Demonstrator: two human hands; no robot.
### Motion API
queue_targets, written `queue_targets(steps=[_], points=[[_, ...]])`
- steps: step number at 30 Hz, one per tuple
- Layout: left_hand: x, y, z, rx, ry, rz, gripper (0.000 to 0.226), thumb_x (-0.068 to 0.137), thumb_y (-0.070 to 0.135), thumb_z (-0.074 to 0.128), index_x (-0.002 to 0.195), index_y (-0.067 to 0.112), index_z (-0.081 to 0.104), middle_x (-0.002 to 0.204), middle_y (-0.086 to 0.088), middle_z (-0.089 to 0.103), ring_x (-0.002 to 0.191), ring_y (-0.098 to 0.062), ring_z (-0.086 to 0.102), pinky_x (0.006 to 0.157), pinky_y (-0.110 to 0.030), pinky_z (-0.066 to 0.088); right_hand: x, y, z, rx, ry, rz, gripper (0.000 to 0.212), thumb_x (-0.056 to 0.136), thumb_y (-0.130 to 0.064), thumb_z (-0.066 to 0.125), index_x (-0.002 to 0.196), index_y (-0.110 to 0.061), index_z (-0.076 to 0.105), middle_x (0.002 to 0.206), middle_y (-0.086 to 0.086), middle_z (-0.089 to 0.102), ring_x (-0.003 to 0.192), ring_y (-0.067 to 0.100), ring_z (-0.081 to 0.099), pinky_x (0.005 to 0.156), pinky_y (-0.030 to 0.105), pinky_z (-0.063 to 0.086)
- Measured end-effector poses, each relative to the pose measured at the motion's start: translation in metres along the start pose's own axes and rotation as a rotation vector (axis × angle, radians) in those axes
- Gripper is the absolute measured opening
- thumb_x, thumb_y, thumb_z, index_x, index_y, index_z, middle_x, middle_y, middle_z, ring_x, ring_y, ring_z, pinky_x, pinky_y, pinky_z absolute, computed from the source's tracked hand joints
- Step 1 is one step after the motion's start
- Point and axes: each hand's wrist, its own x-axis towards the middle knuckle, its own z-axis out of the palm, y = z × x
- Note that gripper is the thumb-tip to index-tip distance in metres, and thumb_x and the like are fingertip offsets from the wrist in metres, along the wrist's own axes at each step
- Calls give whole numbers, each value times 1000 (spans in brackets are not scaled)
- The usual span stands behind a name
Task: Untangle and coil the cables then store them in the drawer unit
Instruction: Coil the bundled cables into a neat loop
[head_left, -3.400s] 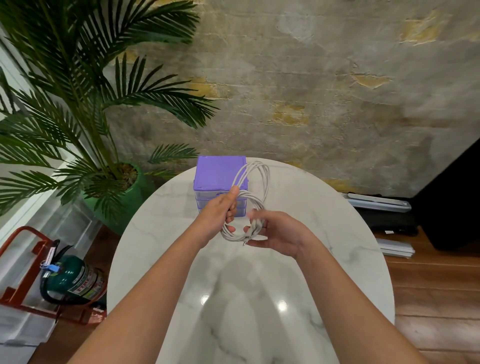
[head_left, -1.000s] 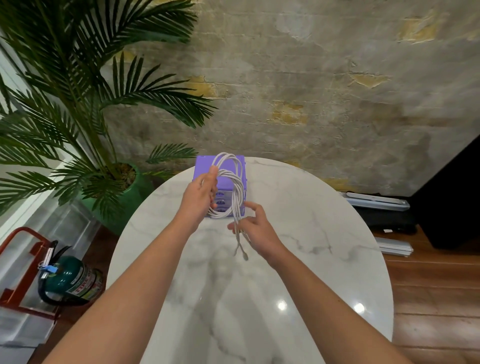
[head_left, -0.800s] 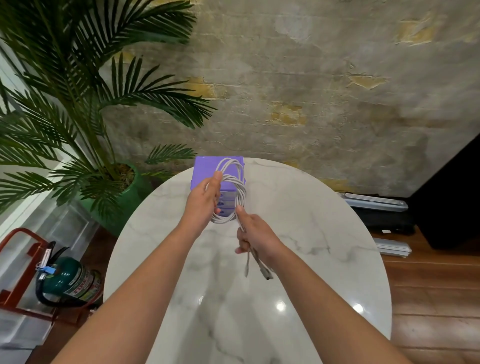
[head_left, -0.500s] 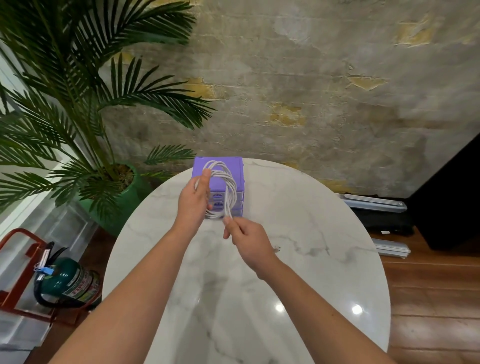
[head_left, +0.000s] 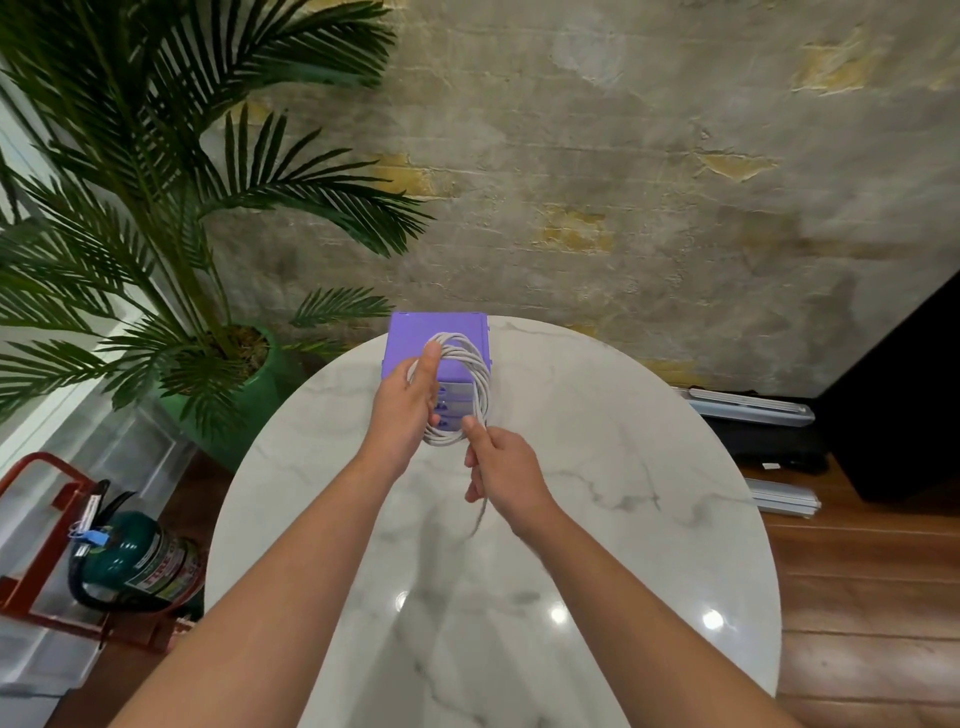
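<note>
A white cable (head_left: 480, 387) is wound into an upright oval coil, held above the table in front of a purple drawer unit (head_left: 410, 340). My left hand (head_left: 410, 402) grips the coil's left side, thumb up on its top. My right hand (head_left: 501, 467) pinches the cable at the coil's lower right, and a short loose end (head_left: 480, 517) hangs blurred below that hand. The drawer unit stands at the table's far edge; its drawer fronts show partly through the coil and look closed.
The round white marble table (head_left: 623, 467) carries only the drawer unit. A potted palm (head_left: 156, 234) stands at the left, a green fire extinguisher (head_left: 137, 561) in a red stand at lower left. Grey flat bars (head_left: 748, 410) lie on the wooden floor at right.
The coil was turned and moved up in front of the drawer unit. My right hand let go and re-pinched the cable low on the coil, and the hanging end grew shorter.
</note>
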Motion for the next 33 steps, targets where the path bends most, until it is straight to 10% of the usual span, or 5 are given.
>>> queue_targets(steps=[9, 18, 27, 33], points=[[4, 2, -7, 73, 87, 87, 44, 96, 50, 48, 68, 16, 44, 61, 3, 43, 54, -11, 41, 54, -26, 38, -22, 21, 5, -414, 125, -300, 47, 102, -46, 34, 62, -22, 32, 54, -1, 41, 58, 22, 41, 58, 35, 34], [-8, -6, 2, -3, 39, -36, 44, 96, 48, 49, 67, 17, 46, 57, 3, 46, 51, -10, 44, 42, -15, 37, -10, 15, -2, 52, 55, -4, 43, 89, -56, 57, 79, -14, 57, 51, 4, 57, 53, 13, 58, 58, 29, 44], [-6, -8, 4, 64, 116, 43, 43, 93, 46, 56, 92, 4, 62, 79, -5, 66, 64, -7, 60, 56, -19, 47, -19, 29, 7, -208, 178, -223, 43, 97, -51, 42, 66, -22, 37, 54, 8, 46, 57, 32, 51, 59, 46, 47], [-7, 0, 5, 10, -21, -96, 50, 95, 58, 42, 70, 15, 50, 62, -1, 47, 46, -9, 45, 50, -19, 41, -4, 15, -8, 28, 127, -41, 43, 96, -43, 53, 80, -4, 60, 59, 4, 59, 49, 12, 54, 52, 20, 45]])
